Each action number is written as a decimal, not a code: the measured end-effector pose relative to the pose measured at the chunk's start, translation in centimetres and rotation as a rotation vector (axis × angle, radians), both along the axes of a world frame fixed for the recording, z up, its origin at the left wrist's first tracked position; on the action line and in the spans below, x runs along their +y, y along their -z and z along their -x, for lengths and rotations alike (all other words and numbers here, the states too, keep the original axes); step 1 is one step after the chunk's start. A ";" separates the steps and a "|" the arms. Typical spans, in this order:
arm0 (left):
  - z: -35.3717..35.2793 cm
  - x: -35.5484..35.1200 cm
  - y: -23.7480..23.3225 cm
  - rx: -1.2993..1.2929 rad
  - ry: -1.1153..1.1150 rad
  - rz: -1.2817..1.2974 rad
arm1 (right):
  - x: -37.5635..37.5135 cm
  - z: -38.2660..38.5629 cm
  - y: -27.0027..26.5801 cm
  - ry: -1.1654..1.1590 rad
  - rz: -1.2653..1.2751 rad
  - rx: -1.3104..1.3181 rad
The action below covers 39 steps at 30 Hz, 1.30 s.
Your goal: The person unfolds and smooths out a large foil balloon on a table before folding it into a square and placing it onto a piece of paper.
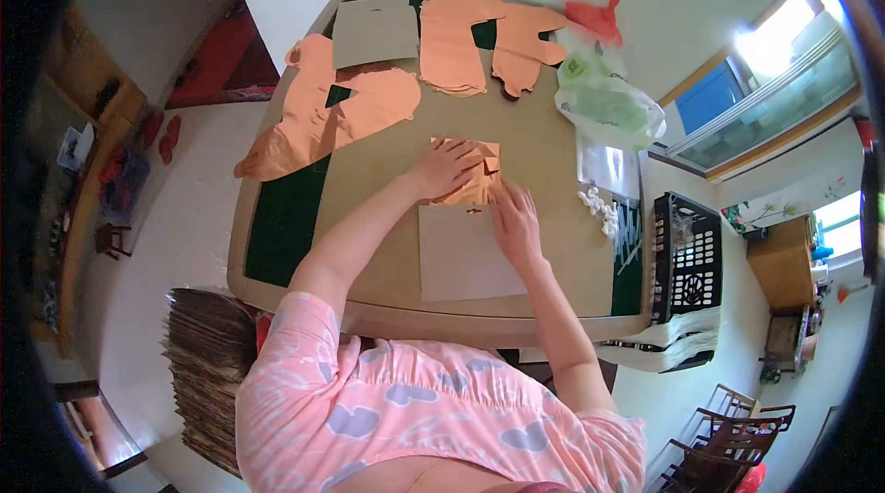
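Observation:
A folded piece of shiny copper-orange foil (481,181) lies in the middle of the table, just beyond a pale grey card (466,258) with a small slot at its top edge. My left hand (449,169) rests flat on the foil's left side, fingers spread and pointing right. At the lower right corner of the foil, my right hand (517,224) touches down with its fingers stretched forward, its palm over the card's right edge. Neither hand is closed round anything that I can see.
Large flat foil shapes (452,41) and another foil shape (373,101) lie at the back and left, near stacked grey cards (373,32). Plastic bags (608,106), small white pieces (599,212) and pale strips (628,235) are at right. A black crate (687,258) stands beside the table (387,244).

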<state>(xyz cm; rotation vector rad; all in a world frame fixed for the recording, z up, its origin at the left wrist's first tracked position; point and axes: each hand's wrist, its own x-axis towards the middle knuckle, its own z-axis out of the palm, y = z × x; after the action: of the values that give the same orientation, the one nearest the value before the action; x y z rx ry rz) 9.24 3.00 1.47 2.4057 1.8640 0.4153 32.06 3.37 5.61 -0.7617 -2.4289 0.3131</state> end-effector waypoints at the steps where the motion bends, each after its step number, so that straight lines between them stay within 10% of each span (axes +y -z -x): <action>1: 0.0 -0.1 -0.3 -0.010 -0.003 0.011 | 0.7 1.2 0.3 0.020 0.012 -0.052; 25: 3.2 -2.0 0.0 -0.069 -0.250 0.067 | 7.3 5.4 5.7 0.154 -0.037 -0.280; 31: 2.9 -5.7 -2.2 0.011 0.138 -0.190 | 6.8 5.5 5.4 0.156 -0.031 -0.239; 39: 1.2 -5.6 -3.8 -0.077 0.062 -0.136 | 7.0 5.5 5.7 0.168 -0.079 -0.249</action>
<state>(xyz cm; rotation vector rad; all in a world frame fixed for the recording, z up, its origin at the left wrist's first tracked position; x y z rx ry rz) 8.00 -2.64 5.26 2.4861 1.7789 0.6393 26.54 10.34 -0.10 -1.0140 -2.5665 0.0582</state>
